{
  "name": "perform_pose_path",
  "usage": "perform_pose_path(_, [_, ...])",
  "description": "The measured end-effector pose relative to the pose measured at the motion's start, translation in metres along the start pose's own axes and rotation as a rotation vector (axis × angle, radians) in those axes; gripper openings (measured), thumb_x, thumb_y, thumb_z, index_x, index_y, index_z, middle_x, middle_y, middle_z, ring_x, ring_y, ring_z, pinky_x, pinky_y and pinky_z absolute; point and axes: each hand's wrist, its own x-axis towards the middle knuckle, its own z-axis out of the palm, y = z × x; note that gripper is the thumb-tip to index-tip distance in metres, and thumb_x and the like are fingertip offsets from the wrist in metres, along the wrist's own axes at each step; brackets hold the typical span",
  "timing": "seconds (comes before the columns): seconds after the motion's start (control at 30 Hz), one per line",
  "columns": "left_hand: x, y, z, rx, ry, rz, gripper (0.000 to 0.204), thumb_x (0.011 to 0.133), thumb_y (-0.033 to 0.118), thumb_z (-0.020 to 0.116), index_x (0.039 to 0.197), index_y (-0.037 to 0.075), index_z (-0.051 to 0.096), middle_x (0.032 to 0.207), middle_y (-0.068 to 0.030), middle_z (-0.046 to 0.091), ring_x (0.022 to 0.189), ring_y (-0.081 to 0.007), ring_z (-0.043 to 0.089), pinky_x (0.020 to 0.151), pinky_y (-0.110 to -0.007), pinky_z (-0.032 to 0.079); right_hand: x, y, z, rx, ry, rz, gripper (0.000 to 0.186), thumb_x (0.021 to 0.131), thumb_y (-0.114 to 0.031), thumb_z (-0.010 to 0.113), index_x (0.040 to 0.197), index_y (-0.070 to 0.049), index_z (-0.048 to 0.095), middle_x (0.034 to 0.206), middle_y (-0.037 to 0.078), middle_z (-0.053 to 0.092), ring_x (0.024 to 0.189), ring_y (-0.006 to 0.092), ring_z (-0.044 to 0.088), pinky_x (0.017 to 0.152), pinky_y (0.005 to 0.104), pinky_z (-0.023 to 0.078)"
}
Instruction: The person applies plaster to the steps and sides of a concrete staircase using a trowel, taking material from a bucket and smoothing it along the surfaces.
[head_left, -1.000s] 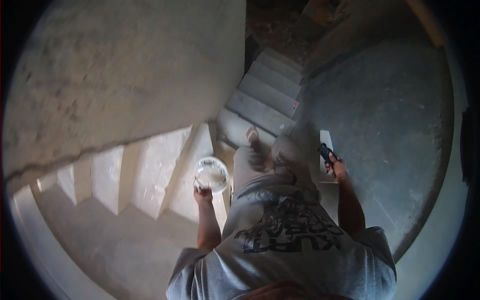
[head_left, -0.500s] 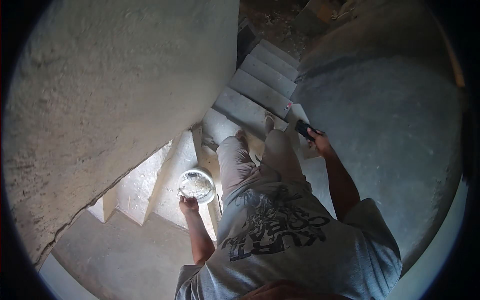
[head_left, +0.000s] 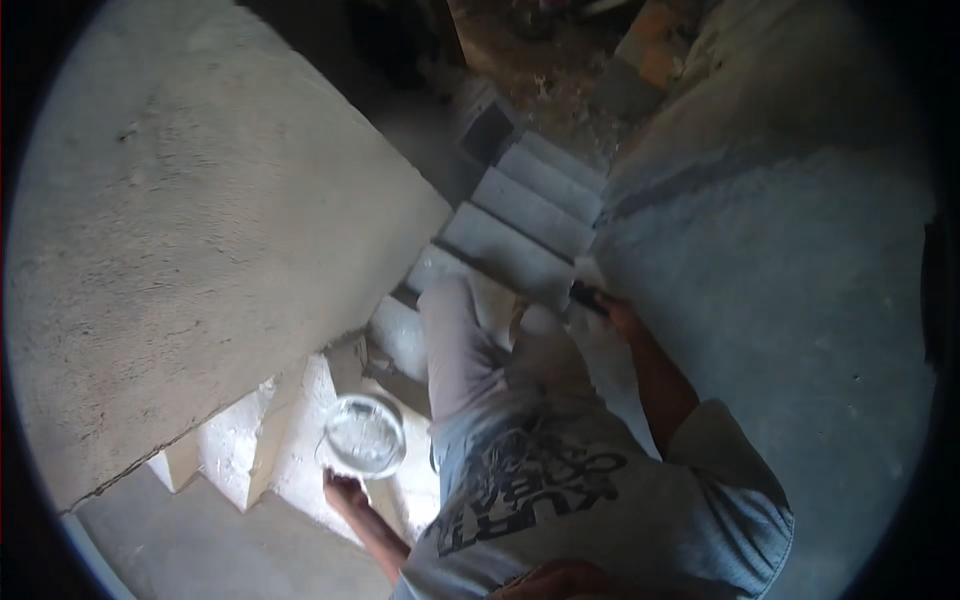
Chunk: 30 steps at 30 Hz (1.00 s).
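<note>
A white bucket (head_left: 398,462) hangs beside my left leg, with a greyish layer visible inside it. My left hand (head_left: 345,490) is closed at its near edge, on the thin wire handle. On the other side, my right hand (head_left: 622,316) grips the black handle of a plastering trowel (head_left: 587,296), held low close to the right wall. The trowel's flat pale blade is only partly visible against the steps.
Narrow concrete stairs (head_left: 508,240) run down ahead of my legs. A rough plastered wall (head_left: 220,230) edges them on the left, a smoother grey wall (head_left: 770,290) on the right. Brightly lit winder steps (head_left: 235,445) fan out at the lower left. Debris litters the floor below.
The view has shifted, showing more of the space below. My legs have moved on the steps. The bucket and trowel, still in my hands, sit lower in the picture.
</note>
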Motion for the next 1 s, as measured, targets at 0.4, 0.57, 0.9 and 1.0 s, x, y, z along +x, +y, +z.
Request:
perform_pose_path(0.4, [0.033,-0.156,0.168,0.312,-0.427,-0.224,0.027,0.094,0.028,0.050,0.069,0.016,0.050,0.046,0.0051,0.029,0.043,-0.0130,0.033,0.048,-0.030,0.034,0.043,0.026,-0.079,0.211,0.002,0.092,0.043,0.086,-0.040,0.065,0.107,-0.002,0.063,0.086,0.003,0.060,0.067,0.0134,0.055,0.059,0.0291,0.046])
perform_pose_path(0.57, [0.049,-0.226,0.238,0.279,-0.393,-0.296,0.024,0.091,0.016,0.056,0.069,0.013,0.049,0.054,0.0006,0.044,0.050,-0.0158,0.045,0.049,-0.034,0.040,0.085,0.042,-0.081,0.259,0.173,0.084,0.041,0.085,-0.038,0.066,0.108,-0.004,0.062,0.090,0.005,0.061,0.071,0.0147,0.057,0.059,0.0301,0.048])
perform_pose_path(0.9, [0.080,-0.362,0.365,0.142,-0.582,-0.055,0.013,0.092,0.014,0.054,0.081,0.007,0.055,0.062,-0.0007,0.048,0.052,-0.0135,0.048,0.053,-0.029,0.043,0.248,0.060,-0.109,0.335,0.039,0.092,0.045,0.084,-0.034,0.067,0.113,-0.001,0.061,0.094,0.005,0.062,0.078,0.0157,0.059,0.067,0.0328,0.047])
perform_pose_path(1.0, [0.088,-0.375,0.400,0.278,-0.520,-0.105,0.012,0.092,0.014,0.055,0.081,0.009,0.054,0.067,0.0004,0.049,0.059,-0.0132,0.051,0.057,-0.027,0.043,0.289,0.069,-0.127,0.292,0.048,0.211,0.046,0.085,-0.035,0.066,0.114,0.001,0.060,0.094,0.007,0.062,0.079,0.0178,0.059,0.072,0.0333,0.046])
